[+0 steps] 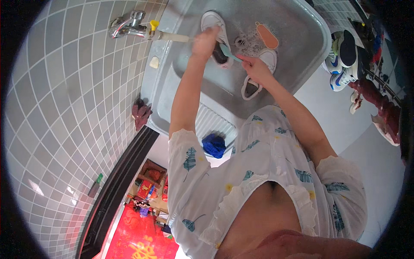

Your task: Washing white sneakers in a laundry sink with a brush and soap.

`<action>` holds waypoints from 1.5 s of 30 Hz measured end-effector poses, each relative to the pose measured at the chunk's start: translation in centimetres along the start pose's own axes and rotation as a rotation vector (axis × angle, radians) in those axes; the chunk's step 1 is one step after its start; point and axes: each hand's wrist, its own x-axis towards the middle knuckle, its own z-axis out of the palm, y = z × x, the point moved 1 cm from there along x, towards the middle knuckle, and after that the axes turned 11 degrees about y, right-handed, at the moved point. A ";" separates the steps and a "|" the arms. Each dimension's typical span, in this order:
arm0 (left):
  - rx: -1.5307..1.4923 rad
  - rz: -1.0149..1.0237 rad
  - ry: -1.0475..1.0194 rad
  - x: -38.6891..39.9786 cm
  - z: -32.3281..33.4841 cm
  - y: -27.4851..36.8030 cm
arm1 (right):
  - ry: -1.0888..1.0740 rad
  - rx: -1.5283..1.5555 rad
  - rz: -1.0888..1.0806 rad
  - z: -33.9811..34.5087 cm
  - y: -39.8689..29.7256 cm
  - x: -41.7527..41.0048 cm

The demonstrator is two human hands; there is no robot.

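Note:
In the grey sink (207, 76) my left hand (205, 43), blurred, grips a white shoe (212, 19) by its upper, close to the outlet of the tap hose. My right hand (258, 69) holds a teal brush (229, 53) by the handle. The brush head lies at the dark opening of that shoe, though its bristles are hidden. Partly behind my right hand, a second white shoe (268, 58) rests on the sink floor. An orange insole (267, 36) lies beside suds (254, 42) and the drain (240, 41).
A chrome tap (131, 26) with a yellow-levered hose joint juts from the tiled wall. Soap (154, 62) sits on the sink ledge. Blue cloth (213, 145) lies on the ribbed washboard (212, 121), and a maroon cloth (141, 114) hangs at the corner. Shoes (344, 61) are racked at right.

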 end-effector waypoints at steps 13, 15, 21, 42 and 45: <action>-0.358 -0.215 -0.032 -1.6 7.5 -5.8 | -0.236 0.753 0.646 2.6 4.3 1.9; -0.710 -0.490 -0.337 0.1 7.9 -4.5 | -0.189 1.156 0.886 3.6 4.8 0.6; -0.629 -0.730 -0.199 -0.6 8.1 -4.8 | -0.009 1.617 0.769 10.4 -0.8 2.9; -1.942 -1.277 0.374 -7.3 10.4 0.7 | 0.235 0.115 -0.103 8.3 4.9 9.7; -2.173 -1.081 0.420 -8.4 9.8 1.4 | -0.009 0.508 0.023 7.6 0.3 7.8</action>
